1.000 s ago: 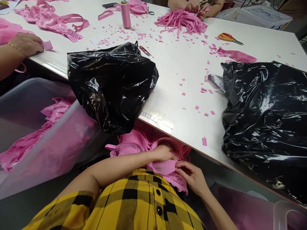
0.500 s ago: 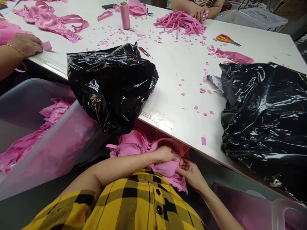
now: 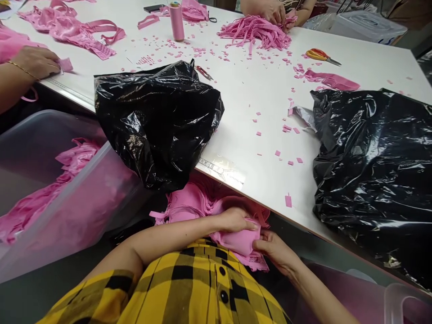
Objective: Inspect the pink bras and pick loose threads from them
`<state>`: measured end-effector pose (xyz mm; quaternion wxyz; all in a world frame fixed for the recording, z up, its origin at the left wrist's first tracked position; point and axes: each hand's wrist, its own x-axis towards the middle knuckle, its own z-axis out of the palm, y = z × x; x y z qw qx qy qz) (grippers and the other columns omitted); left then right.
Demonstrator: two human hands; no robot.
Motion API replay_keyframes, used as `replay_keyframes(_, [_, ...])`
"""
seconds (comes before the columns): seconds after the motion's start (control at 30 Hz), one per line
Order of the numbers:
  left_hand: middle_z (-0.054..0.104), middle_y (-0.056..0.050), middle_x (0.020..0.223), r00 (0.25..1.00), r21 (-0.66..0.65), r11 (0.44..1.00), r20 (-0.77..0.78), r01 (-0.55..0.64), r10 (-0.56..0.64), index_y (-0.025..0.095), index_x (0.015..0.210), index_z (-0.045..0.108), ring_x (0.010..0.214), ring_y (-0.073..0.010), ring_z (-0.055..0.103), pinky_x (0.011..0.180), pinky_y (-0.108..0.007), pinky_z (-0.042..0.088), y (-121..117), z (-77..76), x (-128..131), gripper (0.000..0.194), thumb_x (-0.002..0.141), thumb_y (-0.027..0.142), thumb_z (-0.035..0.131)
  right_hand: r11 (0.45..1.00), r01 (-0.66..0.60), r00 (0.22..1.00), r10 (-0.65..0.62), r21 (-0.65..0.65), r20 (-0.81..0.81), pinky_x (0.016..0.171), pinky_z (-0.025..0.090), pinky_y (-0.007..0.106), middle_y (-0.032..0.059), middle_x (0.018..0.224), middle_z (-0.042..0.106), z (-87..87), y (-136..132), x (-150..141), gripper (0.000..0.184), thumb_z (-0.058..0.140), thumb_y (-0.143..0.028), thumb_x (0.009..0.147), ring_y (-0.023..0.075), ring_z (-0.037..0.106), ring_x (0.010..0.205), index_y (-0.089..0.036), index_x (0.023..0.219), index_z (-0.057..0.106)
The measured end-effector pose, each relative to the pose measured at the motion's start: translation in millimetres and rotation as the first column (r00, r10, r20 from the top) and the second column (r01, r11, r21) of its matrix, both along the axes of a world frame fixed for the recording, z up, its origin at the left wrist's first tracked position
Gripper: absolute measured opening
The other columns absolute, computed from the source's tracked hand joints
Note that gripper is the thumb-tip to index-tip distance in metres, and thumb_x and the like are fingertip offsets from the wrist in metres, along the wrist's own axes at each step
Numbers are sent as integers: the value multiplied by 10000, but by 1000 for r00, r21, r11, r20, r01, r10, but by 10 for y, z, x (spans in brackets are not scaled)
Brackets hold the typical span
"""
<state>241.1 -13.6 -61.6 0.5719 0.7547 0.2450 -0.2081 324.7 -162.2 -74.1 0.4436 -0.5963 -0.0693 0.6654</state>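
Observation:
Several pink bras [image 3: 184,202] lie stacked on my lap, partly hidden beneath the table edge. My left hand [image 3: 235,219] rests over a cup of the nearest pink bra [image 3: 239,240], its fingers curled on the fabric. At that bra's right side my right hand [image 3: 272,247] pinches the edge between thumb and fingers. Lace trim shows along its lower border. My left forearm crosses in front of the stack and hides part of it.
Black plastic bags [image 3: 155,121] stand on the white table [image 3: 232,135], one at its near edge and one at right. Scissors [image 3: 322,56], a thread spool [image 3: 177,21] and pink scraps lie farther off. Bins [image 3: 70,189] flank me. Two co-workers' hands [image 3: 35,63] show at left and far side.
My right hand has shifted slightly right and down, drawing the bra's edge outward. My left hand has moved a little to the right. The far co-worker's hands have moved slightly.

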Motion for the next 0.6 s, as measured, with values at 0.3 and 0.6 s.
replay_keyframes(0.3, [654, -49, 764, 902, 178, 890, 27, 419, -430, 107, 810, 656, 627, -146, 536, 522, -225, 341, 333, 164, -233, 253, 712, 339, 653, 998, 16, 1000, -15, -60, 14, 508, 385, 195, -34, 558, 584, 39, -151, 35, 194, 533, -107, 502, 82, 470, 487, -142, 665, 630])
replay_keyframes(0.6, [607, 12, 720, 964, -27, 964, 40, 263, -262, 137, 821, 625, 618, -122, 520, 499, -197, 353, 228, 141, -262, 278, 597, 259, 736, 998, 18, 872, 16, -65, 490, 418, 380, 208, -37, 443, 496, -66, -169, -131, 100, 504, -186, 574, 103, 436, 417, -162, 623, 587])
